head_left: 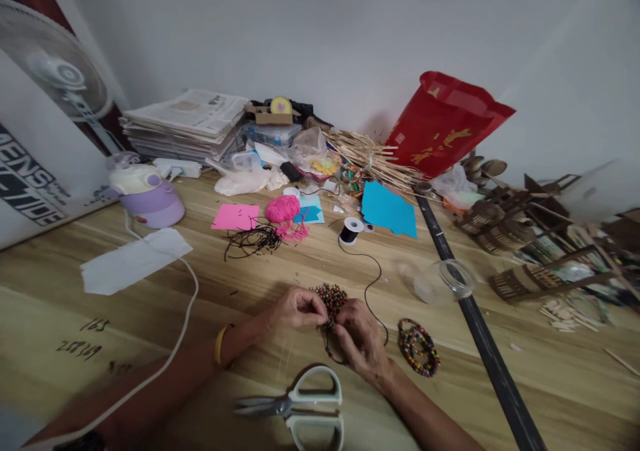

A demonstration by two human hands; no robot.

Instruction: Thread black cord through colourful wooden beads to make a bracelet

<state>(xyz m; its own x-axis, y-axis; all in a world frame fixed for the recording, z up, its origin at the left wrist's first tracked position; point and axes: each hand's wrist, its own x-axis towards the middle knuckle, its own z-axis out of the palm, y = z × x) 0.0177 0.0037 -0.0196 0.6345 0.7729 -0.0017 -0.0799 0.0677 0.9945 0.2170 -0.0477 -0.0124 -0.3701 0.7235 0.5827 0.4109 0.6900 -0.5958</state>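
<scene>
My left hand (pixel 299 307) and my right hand (pixel 361 339) meet at the middle of the wooden table (pixel 250 271), fingers pinched together on a thin black cord (pixel 373 284) with small beads on it. A heap of multicoloured beads (pixel 331 297) lies just beyond my fingertips. The cord runs back to a black thread spool (pixel 351 229). A finished ring of coloured beads (pixel 418 347) lies right of my right hand. Pale-handled scissors (pixel 300 407) rest shut near the front edge.
A clear jar (pixel 443 280) lies on its side to the right, beside a long black bar (pixel 475 317). Pink yarn (pixel 283 209), loose black cord (pixel 253 241), pink paper (pixel 236 217), blue paper (pixel 389 209), newspapers (pixel 187 123), a red bag (pixel 443 124), a purple appliance (pixel 147 194) with white cable.
</scene>
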